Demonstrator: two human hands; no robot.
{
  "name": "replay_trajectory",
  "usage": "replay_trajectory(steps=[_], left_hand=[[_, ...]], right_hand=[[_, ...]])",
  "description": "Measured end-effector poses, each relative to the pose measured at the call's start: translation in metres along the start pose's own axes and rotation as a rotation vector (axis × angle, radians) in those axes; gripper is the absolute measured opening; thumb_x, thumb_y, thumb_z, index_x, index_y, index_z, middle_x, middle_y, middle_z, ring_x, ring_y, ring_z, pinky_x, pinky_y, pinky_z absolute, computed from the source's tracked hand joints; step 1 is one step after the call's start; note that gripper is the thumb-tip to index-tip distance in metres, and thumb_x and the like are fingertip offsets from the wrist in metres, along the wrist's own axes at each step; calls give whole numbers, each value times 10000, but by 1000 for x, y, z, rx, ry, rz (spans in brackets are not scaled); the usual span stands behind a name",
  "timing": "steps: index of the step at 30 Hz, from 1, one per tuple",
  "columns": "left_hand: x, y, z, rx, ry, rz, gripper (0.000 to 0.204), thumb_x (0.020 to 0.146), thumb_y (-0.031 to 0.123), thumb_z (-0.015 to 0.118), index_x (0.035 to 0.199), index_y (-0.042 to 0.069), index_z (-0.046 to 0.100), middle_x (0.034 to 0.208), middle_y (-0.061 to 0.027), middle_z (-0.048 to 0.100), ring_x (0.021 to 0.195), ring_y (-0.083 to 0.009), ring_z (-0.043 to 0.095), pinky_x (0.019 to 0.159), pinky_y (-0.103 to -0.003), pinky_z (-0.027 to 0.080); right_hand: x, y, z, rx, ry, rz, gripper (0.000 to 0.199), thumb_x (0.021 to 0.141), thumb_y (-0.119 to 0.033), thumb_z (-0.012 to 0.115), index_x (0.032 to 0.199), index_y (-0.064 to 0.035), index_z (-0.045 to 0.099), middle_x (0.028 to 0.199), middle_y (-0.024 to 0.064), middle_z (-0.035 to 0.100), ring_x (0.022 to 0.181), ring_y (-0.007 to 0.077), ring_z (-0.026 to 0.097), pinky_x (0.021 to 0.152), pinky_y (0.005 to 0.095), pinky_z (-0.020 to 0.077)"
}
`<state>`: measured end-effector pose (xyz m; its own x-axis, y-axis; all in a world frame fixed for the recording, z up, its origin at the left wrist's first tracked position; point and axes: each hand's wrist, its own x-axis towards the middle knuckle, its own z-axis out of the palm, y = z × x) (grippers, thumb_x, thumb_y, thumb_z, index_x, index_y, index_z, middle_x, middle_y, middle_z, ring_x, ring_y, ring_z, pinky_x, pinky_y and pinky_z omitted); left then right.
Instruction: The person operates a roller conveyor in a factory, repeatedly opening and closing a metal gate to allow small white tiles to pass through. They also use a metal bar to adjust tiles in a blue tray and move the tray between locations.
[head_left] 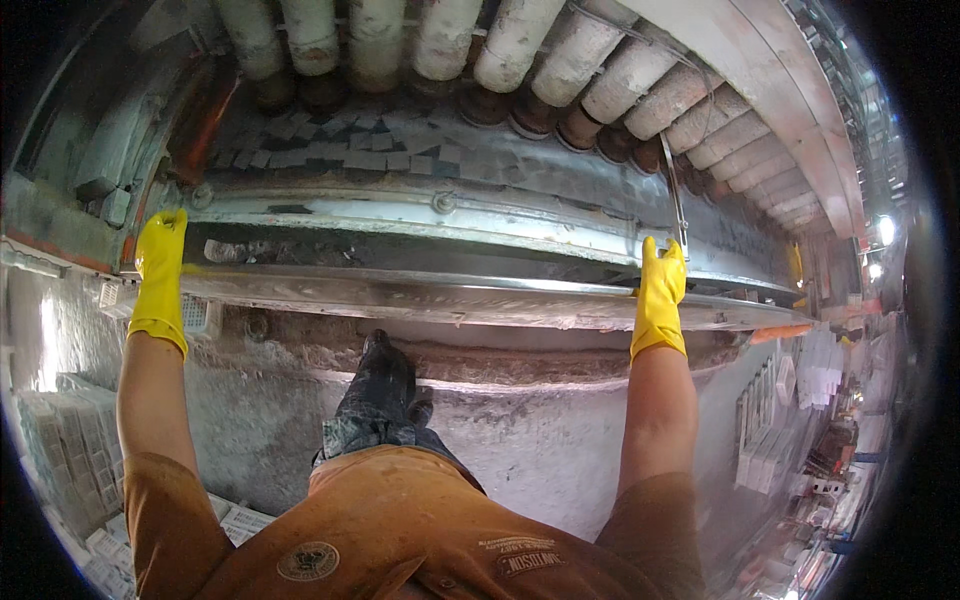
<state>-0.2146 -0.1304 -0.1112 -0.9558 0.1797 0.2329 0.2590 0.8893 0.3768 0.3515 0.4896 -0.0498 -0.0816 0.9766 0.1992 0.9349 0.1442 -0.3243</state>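
In a yellow rubber glove, my left hand [162, 256] is curled over the left end of a long, shiny metal panel [450, 288]. My right hand [661, 292], gloved the same way, grips that panel toward its right end, thumb and fingers pointing away from me. Just past the right hand, a thin metal rod [676, 192] rises at a slant. Between the panel and the pale metal ledge [440, 203] behind it runs a dark gap. The undersides of both hands' fingers are hidden.
A row of thick, crusted pipes [448, 38] hangs above the far side. Small flat tiles [370, 160] lie behind the ledge. White perforated crates [203, 318] stand under the panel at left, and more white crates [70, 450] are stacked nearer. My boot [376, 362] rests by a low kerb.
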Motion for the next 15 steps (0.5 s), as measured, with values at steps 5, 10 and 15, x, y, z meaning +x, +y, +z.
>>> replay_trajectory(steps=[5,10,15], left_hand=[[-2,13,-4,37,-23,-44,495,943,517,679,1099,52,744,1054,-169,772,1016,-365,730,854,-446,553],[-1,16,-7,35,-25,-30,496,944,522,674,1099,56,741,1052,-168,771,1010,-370,727,851,-453,551],[0,12,-7,33,-16,-30,489,942,519,676,1094,58,743,1053,-179,766,1014,-379,724,854,-456,551]], right_hand=[[3,9,6,28,48,-64,662,953,-495,672,1412,-27,590,1370,203,642,1104,356,699,735,419,634],[9,13,10,-52,107,-134,657,957,-482,677,1420,-25,586,1369,198,645,1093,345,705,658,416,631],[3,1,0,47,15,-38,692,957,-540,640,1394,-5,608,1340,225,668,1259,383,623,1045,441,489]])
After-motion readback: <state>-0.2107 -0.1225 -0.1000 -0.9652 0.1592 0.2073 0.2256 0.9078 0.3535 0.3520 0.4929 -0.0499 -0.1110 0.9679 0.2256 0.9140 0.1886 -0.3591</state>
